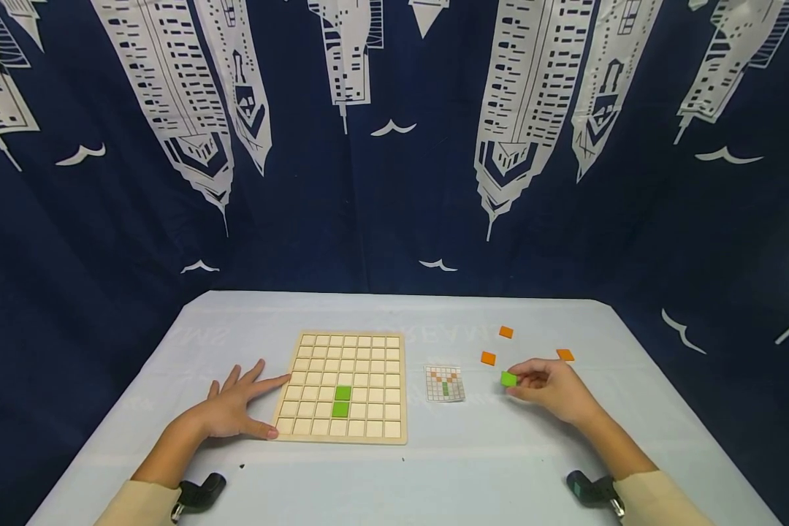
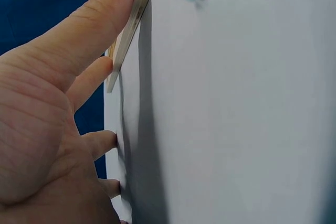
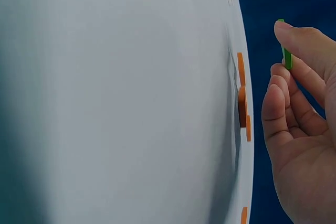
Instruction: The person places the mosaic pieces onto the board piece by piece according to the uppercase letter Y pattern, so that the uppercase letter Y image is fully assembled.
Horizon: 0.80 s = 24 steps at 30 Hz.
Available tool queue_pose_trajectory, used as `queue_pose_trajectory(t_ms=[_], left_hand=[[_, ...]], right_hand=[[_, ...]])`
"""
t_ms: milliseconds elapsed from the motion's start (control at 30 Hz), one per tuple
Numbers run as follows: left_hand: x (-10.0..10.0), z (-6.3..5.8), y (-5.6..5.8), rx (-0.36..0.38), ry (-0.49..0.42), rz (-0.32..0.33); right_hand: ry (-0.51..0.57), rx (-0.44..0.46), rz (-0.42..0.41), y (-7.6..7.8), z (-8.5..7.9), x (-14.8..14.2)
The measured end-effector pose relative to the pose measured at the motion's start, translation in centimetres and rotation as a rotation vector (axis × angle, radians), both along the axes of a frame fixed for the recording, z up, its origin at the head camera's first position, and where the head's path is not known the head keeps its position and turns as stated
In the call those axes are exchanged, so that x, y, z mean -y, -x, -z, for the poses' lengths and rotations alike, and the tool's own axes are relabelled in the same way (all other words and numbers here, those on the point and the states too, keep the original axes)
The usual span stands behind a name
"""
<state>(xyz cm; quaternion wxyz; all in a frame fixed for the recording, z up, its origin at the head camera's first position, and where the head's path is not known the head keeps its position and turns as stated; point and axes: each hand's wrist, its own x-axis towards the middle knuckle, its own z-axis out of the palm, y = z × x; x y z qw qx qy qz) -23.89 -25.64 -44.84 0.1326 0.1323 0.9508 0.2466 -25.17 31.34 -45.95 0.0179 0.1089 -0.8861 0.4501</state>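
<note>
A wooden grid board (image 1: 373,441) lies on the table, with two green square tiles (image 1: 343,393) one above the other in its cells. Against the board's left edge rests my left hand (image 1: 233,409), fingers spread, thumb at the near corner; the left wrist view shows the thumb (image 2: 89,30) touching the board's side (image 2: 137,14). To the right of the board, my right hand (image 1: 555,391) pinches a green square tile (image 1: 509,379) between thumb and index finger. In the right wrist view that tile (image 3: 287,56) is seen edge-on, raised off the table.
A small printed pattern card (image 1: 444,384) lies between the board and my right hand. Orange tiles (image 1: 488,359) are scattered around the right hand, one (image 1: 565,355) just behind it. A dark blue patterned cloth (image 1: 368,190) hangs behind the white table (image 1: 315,475).
</note>
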Motion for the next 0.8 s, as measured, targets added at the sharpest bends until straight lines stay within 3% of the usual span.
queue_pose_trajectory(t_ms=[400, 800], left_hand=[[0.0, -0.1, -0.1, 0.005, -0.011, 0.003], [0.2, 0.2, 0.2, 0.015, 0.006, 0.009]], right_hand=[[0.03, 0.008, -0.03, -0.8, 0.4, 1.5], [0.079, 0.026, -0.085, -1.7, -0.2, 3.6]])
